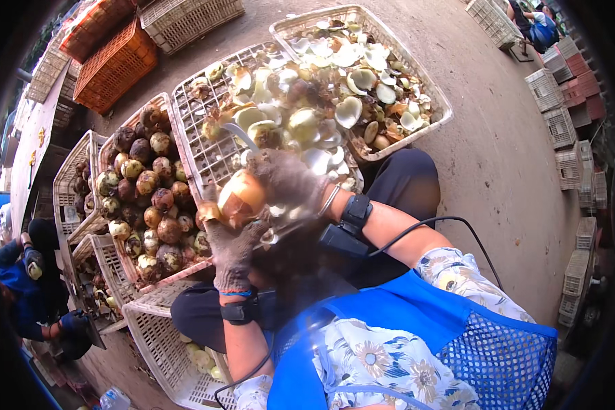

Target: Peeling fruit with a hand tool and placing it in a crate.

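My left hand (pixel 234 251), in a knitted work glove, holds a large onion (pixel 242 199) with brown outer skin and a paler peeled patch. My right hand (pixel 289 177), also gloved, is closed around a knife; its curved metal blade (pixel 241 136) points up and to the left, and the handle is hidden in the glove. The right fingers are against or very close to the onion's right side. Under both hands lies a white plastic crate (pixel 197 136) with a grid face, strewn with pale onion layers and peel. Another white crate (pixel 438 110) beyond it is full of onion scraps.
A crate (pixel 105 164) of unpeeled onions (pixel 169 230) stands to the left. A tilted white crate (pixel 156 343) with peeled onions (pixel 202 359) is by my left knee. Orange crates (pixel 115 66) are at upper left. A co-worker (pixel 18 287) sits at far left. A cable (pixel 441 219) runs from my right wrist.
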{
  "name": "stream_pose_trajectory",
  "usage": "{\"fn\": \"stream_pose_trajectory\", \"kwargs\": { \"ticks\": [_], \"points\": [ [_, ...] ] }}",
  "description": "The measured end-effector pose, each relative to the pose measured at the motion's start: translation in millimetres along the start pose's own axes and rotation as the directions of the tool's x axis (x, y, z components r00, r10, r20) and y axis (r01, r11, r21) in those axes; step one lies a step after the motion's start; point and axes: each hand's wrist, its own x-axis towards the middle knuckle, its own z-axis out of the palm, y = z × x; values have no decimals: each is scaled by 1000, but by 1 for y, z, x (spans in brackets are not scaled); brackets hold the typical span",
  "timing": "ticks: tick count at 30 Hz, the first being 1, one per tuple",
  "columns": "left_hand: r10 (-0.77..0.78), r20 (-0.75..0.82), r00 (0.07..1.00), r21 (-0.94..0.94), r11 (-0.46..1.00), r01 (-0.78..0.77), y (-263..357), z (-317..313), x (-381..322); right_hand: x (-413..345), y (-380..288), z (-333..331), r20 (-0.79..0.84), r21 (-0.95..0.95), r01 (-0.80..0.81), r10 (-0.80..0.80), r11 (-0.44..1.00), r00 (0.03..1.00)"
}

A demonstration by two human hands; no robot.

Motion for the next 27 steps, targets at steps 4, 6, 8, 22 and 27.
{"fn": "stream_pose_trajectory", "kwargs": {
  "ticks": [4, 6, 8, 22, 27],
  "points": [
    [-117, -116, 986, 401, 903, 154, -60, -7, 11, -23, 35, 54, 240, 93, -341, 311, 936, 920],
    [94, -54, 994, 558, 828, -47, -74, -19, 10, -27, 29, 62, 226, 294, -427, 371, 855, 901],
    [57, -103, 993, 508, 861, 3, -72, -16, 6, -31, 39, 66, 243, -33, -266, 266, 963, 933],
    [208, 15, 978, 734, 662, -152, -51, -38, 35, -28, -3, 7, 484, 231, -608, 453, 759, 749],
    [132, 33, 991, 785, 609, -108, -33, -22, 37, -15, -12, -1, 535, 103, -158, 79, 982, 841]
  ]
}}
